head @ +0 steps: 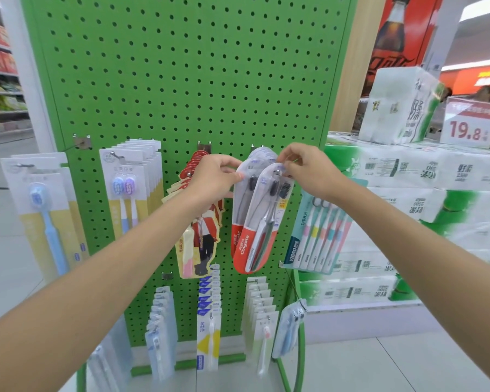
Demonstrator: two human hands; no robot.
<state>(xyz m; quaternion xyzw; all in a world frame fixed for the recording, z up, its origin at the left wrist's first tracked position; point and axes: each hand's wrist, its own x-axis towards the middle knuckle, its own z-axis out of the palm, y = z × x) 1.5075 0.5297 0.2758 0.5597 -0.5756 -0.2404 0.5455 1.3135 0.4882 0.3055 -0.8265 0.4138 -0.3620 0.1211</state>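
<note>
A green pegboard rack (187, 80) carries hanging toothbrush packs. My right hand (303, 168) pinches the top of a red-and-clear Colgate toothbrush pack (259, 230) at the tip of a metal peg. My left hand (214, 176) pinches the upper edge of the Colgate pack hanging just behind it (239, 193). More of the same packs hang further back on that peg. Both packs hang nearly upright, tilted slightly to the left at the bottom.
Left of my hands hang red-topped packs (198, 239), purple-and-blue brush packs (128, 188) and a blue brush pack (46, 210). A multi-brush pack (317, 236) hangs at the rack's right edge. Stacked tissue bales (408, 176) and a 19.8 price sign (468, 123) stand on the right.
</note>
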